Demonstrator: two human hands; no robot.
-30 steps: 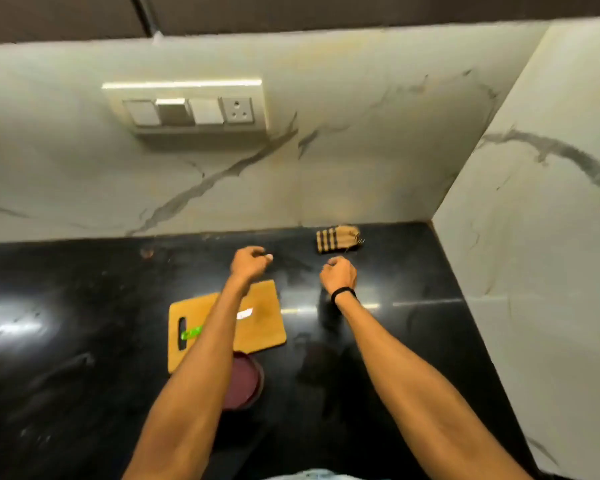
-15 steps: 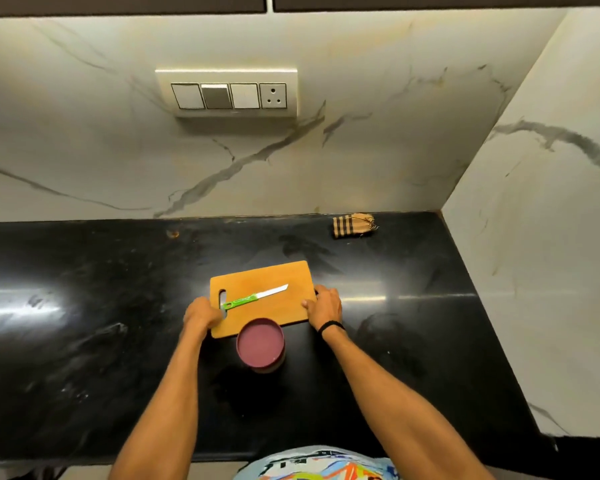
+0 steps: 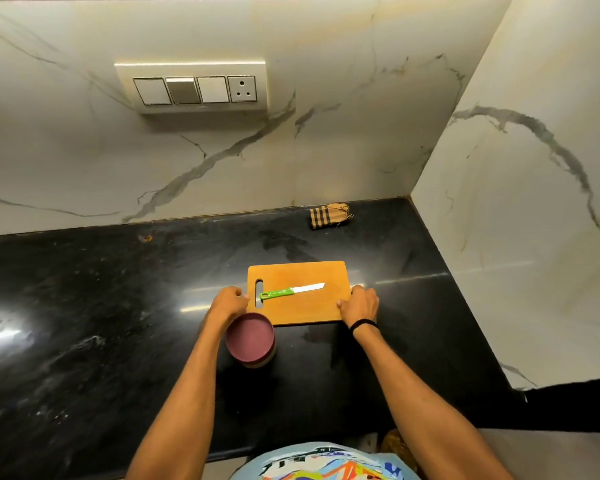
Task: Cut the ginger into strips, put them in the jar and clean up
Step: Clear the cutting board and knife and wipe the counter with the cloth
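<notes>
Trainee: Grip state, both sides?

Technician: The left hand (image 3: pixel 227 301) clamps the left short edge of the cutting board (image 3: pixel 305 308), beside the handle slot. The right hand (image 3: pixel 359 303) clamps the right short edge, thumb on the top face. The fingers of both are curled round the board.

Trainee: Change over the last second?

Technician: Both hands were fists further back, near the striped cloth (image 3: pixel 329 216), and the board lay skewed. They have come back to the board ends, and the board now sits square to the table (image 3: pixel 118 306) edge. Judgement: cutting and filling are finished and clean-up is in hand.

Trainee: Location of task items?

Technician: The knife (image 3: pixel 291 291) lies on the board between the two hands, touched by neither. The jar (image 3: pixel 250 336), lid on, stands at the board's near-left corner, just beside the left wrist. Ginger: none visible, presumably inside the jar.
</notes>
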